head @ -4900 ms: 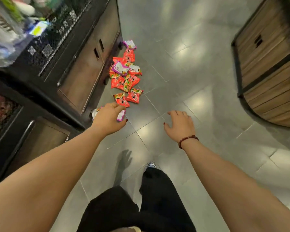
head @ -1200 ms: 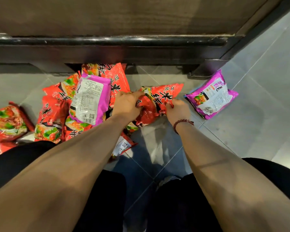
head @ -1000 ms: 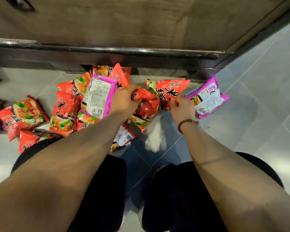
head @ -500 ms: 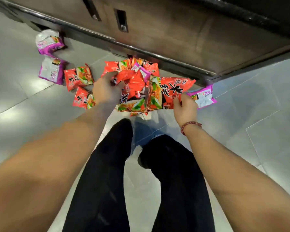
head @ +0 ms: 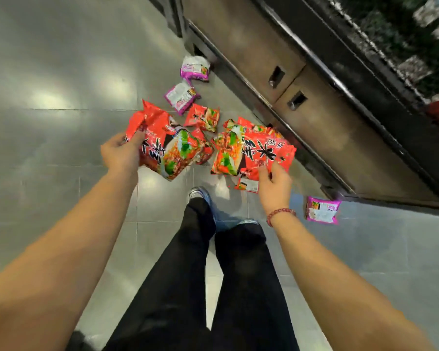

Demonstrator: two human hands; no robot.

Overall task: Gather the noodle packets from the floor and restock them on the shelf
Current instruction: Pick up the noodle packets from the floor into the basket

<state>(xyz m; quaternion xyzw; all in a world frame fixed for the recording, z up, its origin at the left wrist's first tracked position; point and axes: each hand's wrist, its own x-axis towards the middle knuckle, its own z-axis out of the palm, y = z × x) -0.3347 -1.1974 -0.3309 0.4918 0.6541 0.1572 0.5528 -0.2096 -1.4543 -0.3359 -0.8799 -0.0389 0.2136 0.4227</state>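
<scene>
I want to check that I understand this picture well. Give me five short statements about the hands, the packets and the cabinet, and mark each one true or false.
1. The left hand and the right hand each hold red noodle packets. True.
2. Three purple packets lie on the floor. True.
3. The bead bracelet is on the left wrist. False: it is on the right wrist.
4. Every red packet is in a hand. False: at least one red packet lies on the floor between the purple ones and the held bundles.
5. Both cabinet doors are shut. True.
</scene>
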